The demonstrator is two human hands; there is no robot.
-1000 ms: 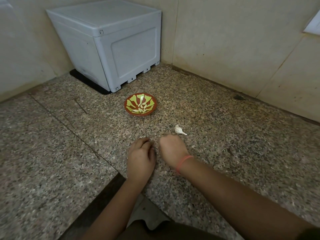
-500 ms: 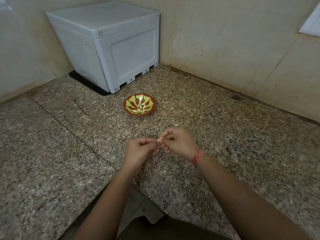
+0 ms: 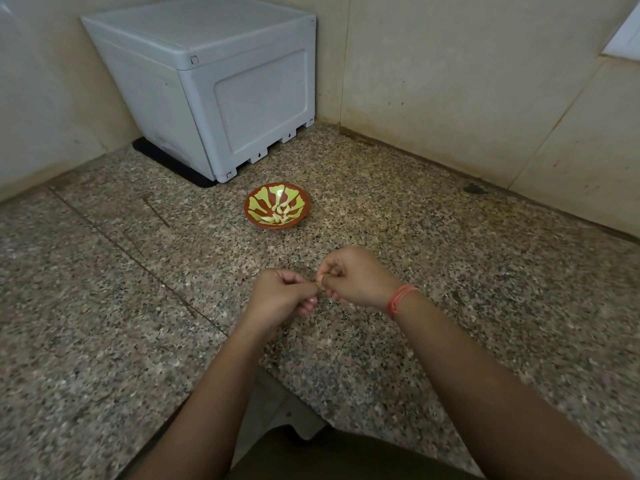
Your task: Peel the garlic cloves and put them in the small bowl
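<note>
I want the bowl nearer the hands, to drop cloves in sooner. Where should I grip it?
Probably pinch the small bowl by its right rim, coming from above. It sits upright, shallow and flared, so the rim offers an edge; the peeled cloves lie low inside, and the grey box stands behind-left.

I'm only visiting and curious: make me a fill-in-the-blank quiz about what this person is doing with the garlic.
The peeled garlic lies in the small ____.
The left hand and the right hand pinch one garlic ____ between them.
The orange band sits on the ____ wrist.
The box in the corner is coloured ____.
Missing words: bowl; clove; right; grey.
</note>
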